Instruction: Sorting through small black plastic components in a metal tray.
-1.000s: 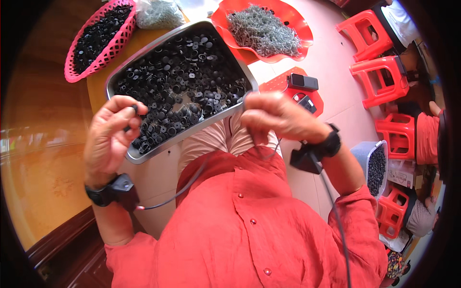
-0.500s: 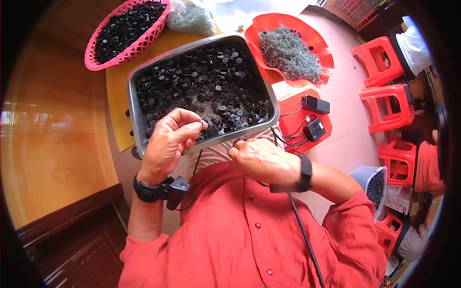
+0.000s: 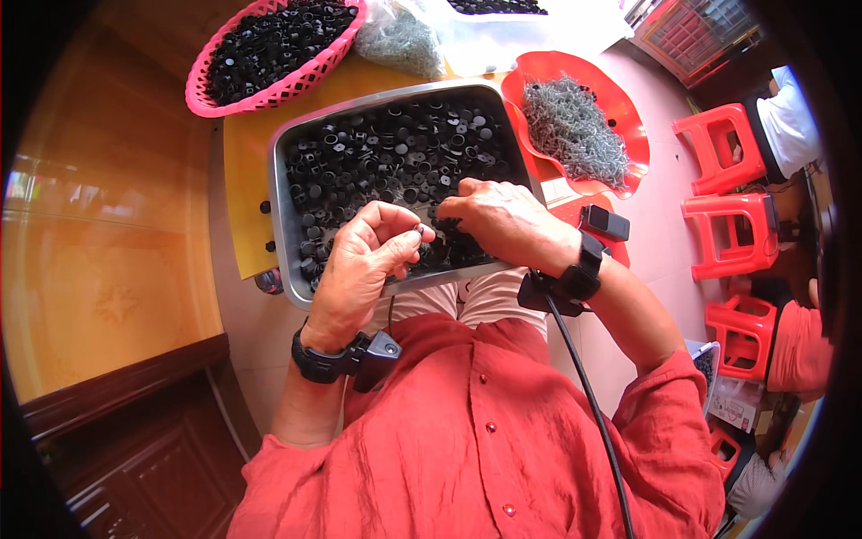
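Note:
My left hand (image 3: 368, 256) is closed in a pinch over the near part of a metal tray (image 3: 280, 229). Between thumb and forefinger it grips a small dark piece (image 3: 419, 230), too small to make out fully. My right hand (image 3: 512, 220) reaches into the tray from the right, its fingers curled down and drawn together among the loose parts. Its fingertips are partly hidden, so what they hold cannot be made out. Round black plastic caps and rings (image 3: 359, 153) fill the tray in a loose heap, the tray's bottom showing through near the middle.
Beyond the tray stand a pink basket of black parts (image 3: 202, 67) and a bag of small metal pieces (image 3: 400, 45). A red dish (image 3: 642, 135) holds thin metal pieces at the right. Red stools (image 3: 732, 234) and seated people line the far right. A cable (image 3: 593, 404) runs down my shirt.
My right hand has moved from the tray's near edge forward into the black parts. The left hand stays pinched over the tray. The whole view has shifted slightly.

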The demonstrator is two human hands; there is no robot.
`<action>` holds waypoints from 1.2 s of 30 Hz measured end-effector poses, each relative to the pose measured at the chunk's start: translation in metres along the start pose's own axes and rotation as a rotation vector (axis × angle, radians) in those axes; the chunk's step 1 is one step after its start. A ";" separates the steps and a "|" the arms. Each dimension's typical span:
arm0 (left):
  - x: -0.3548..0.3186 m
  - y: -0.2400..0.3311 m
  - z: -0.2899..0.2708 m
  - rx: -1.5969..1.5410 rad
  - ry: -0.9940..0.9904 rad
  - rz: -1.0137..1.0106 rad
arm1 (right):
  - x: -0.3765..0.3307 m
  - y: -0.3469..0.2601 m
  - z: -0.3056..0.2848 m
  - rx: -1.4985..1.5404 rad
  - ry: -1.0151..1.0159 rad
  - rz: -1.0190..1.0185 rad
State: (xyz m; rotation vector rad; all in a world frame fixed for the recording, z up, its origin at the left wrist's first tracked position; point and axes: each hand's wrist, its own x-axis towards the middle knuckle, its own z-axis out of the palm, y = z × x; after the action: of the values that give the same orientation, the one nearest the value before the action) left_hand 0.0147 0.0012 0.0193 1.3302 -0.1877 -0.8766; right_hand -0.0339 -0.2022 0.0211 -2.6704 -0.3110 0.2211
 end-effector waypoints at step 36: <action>-0.009 -0.007 -0.001 -0.092 0.063 0.030 | 0.000 -0.005 0.008 0.040 -0.038 -0.103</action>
State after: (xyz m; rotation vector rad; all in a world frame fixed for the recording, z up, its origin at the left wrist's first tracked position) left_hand 0.0064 0.0076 0.0163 1.2643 -0.1167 -0.8074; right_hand -0.0364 -0.1944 0.0159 -2.6044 -0.4495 0.2444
